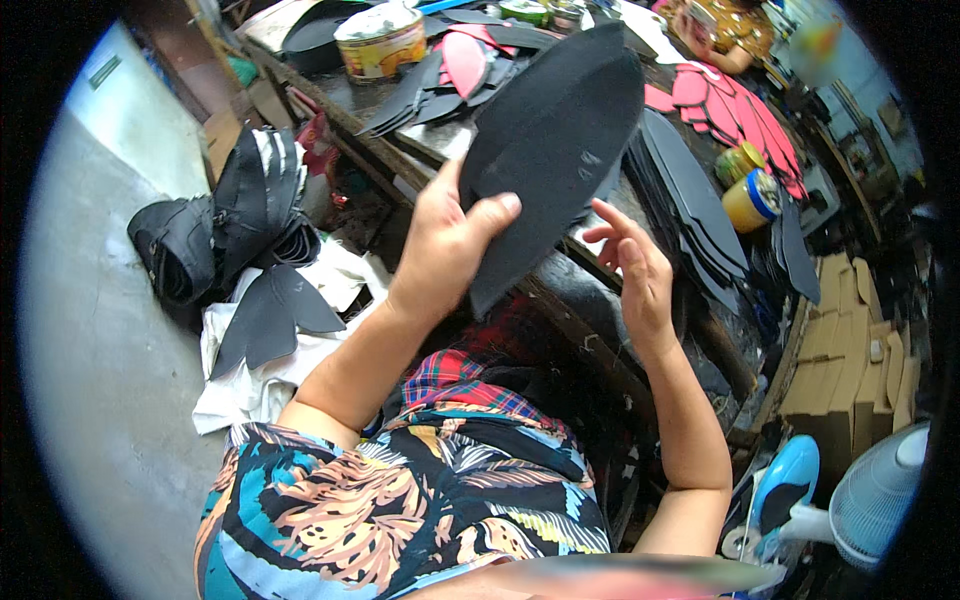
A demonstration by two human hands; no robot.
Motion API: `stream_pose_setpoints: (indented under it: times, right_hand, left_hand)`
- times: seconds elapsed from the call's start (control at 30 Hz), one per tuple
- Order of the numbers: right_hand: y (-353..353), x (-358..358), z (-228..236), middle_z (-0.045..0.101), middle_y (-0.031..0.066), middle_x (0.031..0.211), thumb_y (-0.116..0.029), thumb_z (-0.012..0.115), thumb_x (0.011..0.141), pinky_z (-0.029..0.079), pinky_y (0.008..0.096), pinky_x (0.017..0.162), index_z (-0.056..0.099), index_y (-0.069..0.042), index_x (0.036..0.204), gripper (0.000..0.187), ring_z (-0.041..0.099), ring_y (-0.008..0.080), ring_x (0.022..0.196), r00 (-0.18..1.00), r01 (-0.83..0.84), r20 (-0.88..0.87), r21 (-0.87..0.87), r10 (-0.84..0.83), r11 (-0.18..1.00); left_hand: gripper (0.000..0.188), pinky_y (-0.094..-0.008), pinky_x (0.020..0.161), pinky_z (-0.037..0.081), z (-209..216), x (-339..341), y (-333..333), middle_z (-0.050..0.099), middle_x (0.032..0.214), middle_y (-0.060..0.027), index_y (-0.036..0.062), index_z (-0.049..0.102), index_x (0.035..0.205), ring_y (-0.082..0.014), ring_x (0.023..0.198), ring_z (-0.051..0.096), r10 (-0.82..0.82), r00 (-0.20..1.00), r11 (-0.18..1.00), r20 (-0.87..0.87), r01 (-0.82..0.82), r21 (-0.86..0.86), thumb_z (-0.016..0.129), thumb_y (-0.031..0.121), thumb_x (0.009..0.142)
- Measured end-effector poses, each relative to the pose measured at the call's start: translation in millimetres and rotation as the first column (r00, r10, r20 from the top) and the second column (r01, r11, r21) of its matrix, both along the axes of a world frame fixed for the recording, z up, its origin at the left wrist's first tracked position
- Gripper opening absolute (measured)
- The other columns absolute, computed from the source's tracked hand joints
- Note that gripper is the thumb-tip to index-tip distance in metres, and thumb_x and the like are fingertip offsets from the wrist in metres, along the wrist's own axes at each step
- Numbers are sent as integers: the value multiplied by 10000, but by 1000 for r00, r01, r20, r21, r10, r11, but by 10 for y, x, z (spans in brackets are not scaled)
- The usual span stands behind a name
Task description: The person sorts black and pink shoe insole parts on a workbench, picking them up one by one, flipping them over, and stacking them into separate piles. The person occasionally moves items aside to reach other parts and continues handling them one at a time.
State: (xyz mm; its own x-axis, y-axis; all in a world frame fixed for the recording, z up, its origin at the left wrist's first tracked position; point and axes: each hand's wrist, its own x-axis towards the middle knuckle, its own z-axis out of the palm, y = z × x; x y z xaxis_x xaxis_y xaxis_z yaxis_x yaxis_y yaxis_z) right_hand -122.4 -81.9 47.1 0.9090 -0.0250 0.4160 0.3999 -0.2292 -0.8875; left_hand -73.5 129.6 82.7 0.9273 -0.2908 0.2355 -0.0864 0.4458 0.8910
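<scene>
My left hand grips a large black sole-shaped piece, with its thumb on the face and its fingers behind it. The piece is held tilted over the bench edge and has a small pale handwritten mark. Just off its lower right edge, my right hand is raised with fingers apart and nothing in them. A stack of long black sole-shaped pieces lies on the bench beyond that hand.
Pink pieces, a yellow jar with a blue lid and a tub stand on the dark bench. Black pieces lie on white cloth at left. A fan and cardboard are at right. Another person's arm shows at the far side.
</scene>
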Motion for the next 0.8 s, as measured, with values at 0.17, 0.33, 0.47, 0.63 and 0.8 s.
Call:
stream_pose_setpoints:
  times: [0.17, 0.33, 0.47, 0.63, 0.8]
  right_hand:
    - [48, -26, 20, 654, 98, 1087, -186, 570, 1002, 487, 308, 835, 539, 13, 1253, 321, 596, 156, 945, 994, 89, 42, 271, -105, 958]
    - [-25, -9, 72, 646, 83, 1062, -174, 560, 1003, 477, 296, 869, 550, 22, 1221, 293, 588, 145, 963, 993, 112, 11, 133, -115, 985]
    - [-178, -80, 433, 646, 64, 1088, -139, 589, 981, 473, 281, 876, 563, 14, 1226, 290, 577, 121, 970, 991, 131, 3, 82, -132, 988]
    - [-824, 55, 975, 651, 97, 1168, -95, 574, 966, 483, 302, 917, 550, 17, 1282, 337, 609, 155, 1041, 971, 212, 113, 24, -213, 977]
    - [-1451, 652, 808, 623, 121, 1231, -95, 595, 940, 471, 280, 936, 520, 40, 1337, 426, 595, 157, 1083, 916, 335, -153, -220, -372, 916]
  left_hand:
    - [337, -266, 812, 525, -268, -296, -337, 662, 1007, -80, -43, 553, 1205, -113, 907, 620, -172, 982, 959, 74, 150, 239, 631, 191, 975]
    - [496, -267, 576, 541, -332, -320, -392, 641, 715, -66, -60, 638, 954, -125, 642, 633, -483, 861, 757, -160, 503, 419, 499, 410, 1029]
    - [476, -291, 623, 572, -229, -270, -348, 677, 854, -97, -73, 631, 1106, -149, 722, 675, -513, 822, 657, -248, 562, 503, 474, 373, 1043]
    - [374, -259, 651, 555, -128, -259, -258, 671, 903, -81, -18, 597, 1212, -127, 743, 668, -566, 818, 651, -105, 521, 552, 529, 298, 1023]
    - [296, -237, 658, 543, -149, -290, -271, 675, 904, -58, 1, 603, 1224, -100, 750, 665, -583, 811, 656, -54, 508, 558, 584, 187, 994]
